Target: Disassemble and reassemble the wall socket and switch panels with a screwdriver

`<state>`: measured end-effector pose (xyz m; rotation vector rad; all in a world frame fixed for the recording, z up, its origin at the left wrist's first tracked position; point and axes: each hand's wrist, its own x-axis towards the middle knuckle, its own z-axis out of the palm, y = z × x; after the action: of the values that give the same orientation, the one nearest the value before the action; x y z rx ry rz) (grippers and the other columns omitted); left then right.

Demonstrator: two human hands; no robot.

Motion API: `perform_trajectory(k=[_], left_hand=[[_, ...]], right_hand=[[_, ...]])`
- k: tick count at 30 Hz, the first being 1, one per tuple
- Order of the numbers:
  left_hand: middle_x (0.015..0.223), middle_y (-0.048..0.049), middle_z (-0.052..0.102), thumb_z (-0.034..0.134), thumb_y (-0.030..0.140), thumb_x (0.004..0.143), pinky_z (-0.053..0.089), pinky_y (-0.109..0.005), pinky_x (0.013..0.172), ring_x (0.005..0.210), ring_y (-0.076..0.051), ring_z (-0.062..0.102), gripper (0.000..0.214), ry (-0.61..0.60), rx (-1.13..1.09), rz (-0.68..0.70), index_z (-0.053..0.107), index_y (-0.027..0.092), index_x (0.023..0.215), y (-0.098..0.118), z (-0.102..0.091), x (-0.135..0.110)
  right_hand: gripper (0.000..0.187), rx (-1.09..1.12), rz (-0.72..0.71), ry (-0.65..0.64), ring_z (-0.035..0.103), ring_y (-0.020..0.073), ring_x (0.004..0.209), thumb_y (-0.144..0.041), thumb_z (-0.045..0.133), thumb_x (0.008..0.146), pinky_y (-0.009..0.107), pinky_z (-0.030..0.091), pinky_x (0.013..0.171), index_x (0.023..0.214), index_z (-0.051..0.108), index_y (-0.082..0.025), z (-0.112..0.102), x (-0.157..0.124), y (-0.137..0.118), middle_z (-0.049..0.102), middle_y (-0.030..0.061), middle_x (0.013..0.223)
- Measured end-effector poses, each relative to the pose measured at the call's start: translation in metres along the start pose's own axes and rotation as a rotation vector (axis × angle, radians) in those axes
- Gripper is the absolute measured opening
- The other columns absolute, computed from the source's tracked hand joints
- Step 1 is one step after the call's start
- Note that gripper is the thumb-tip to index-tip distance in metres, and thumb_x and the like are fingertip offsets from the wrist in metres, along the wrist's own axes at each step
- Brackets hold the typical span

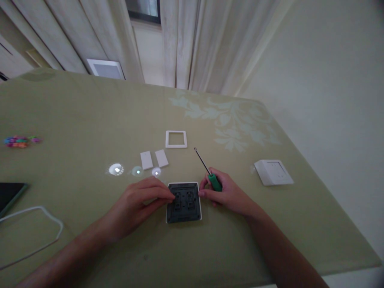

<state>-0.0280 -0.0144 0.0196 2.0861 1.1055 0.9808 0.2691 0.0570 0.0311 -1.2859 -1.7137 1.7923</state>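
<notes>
A dark switch module with a white rim lies flat on the olive tablecloth in front of me. My left hand rests at its left edge, fingers curled and the tips pressed against it. My right hand sits at its right edge, closed round the green handle of a screwdriver whose thin shaft points up and away to the left. Just beyond the module lie two small white rocker covers and a white square frame.
A second white switch sits to the right near the table edge. At the left are a dark tablet, a white cable loop and small colourful pieces. Bright light spots lie on the cloth. Curtains hang behind.
</notes>
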Motion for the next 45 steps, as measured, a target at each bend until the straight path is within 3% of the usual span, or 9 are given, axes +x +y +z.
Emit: perform_trajectory(k=[9,15,20,32,45], left_hand=[[0.11,-0.0075,0.076,0.053,0.008,0.109,0.055,-0.03,0.083,0.096,-0.019,0.068,0.029,-0.069,0.21,0.258,0.074,0.022,0.123,-0.006,-0.001,-0.007],[0.114,-0.0079,0.073,0.047,0.0,0.106,0.053,-0.033,0.087,0.101,-0.021,0.065,0.039,-0.139,0.297,0.28,0.071,0.021,0.129,-0.003,-0.007,-0.006],[0.11,-0.0068,0.072,0.051,0.002,0.106,0.052,-0.032,0.083,0.096,-0.02,0.064,0.034,-0.155,0.29,0.288,0.071,0.022,0.125,-0.003,-0.007,-0.005],[0.11,-0.0058,0.074,0.063,0.009,0.104,0.058,-0.026,0.084,0.098,-0.017,0.069,0.02,-0.091,0.108,0.166,0.072,0.022,0.116,0.001,0.003,-0.005],[0.102,-0.0025,0.074,0.066,0.009,0.098,0.06,-0.024,0.078,0.091,-0.015,0.072,0.019,-0.029,-0.087,-0.042,0.076,0.025,0.105,0.007,0.009,-0.001]], right_hand=[[0.047,0.019,0.018,-0.019,0.056,0.0068,0.051,-0.048,0.092,0.079,0.019,0.045,0.045,0.093,0.056,-0.021,-0.002,0.003,0.001,0.068,-0.0037,0.085],[0.047,0.018,0.001,-0.01,0.055,0.0062,0.051,-0.049,0.091,0.08,0.019,0.045,0.044,0.091,0.056,-0.021,-0.002,0.003,0.001,0.067,-0.0039,0.086],[0.047,0.021,0.005,-0.009,0.056,0.0067,0.052,-0.049,0.092,0.079,0.019,0.044,0.045,0.092,0.056,-0.02,-0.002,0.003,0.001,0.065,-0.0046,0.083],[0.046,0.017,-0.013,-0.018,0.055,0.0059,0.051,-0.047,0.092,0.08,0.019,0.042,0.044,0.091,0.056,-0.02,-0.002,0.003,0.002,0.066,-0.0044,0.086],[0.046,0.001,-0.023,-0.013,0.054,0.0069,0.052,-0.05,0.092,0.079,0.02,0.044,0.046,0.091,0.059,-0.02,-0.003,0.003,0.003,0.063,-0.0052,0.08]])
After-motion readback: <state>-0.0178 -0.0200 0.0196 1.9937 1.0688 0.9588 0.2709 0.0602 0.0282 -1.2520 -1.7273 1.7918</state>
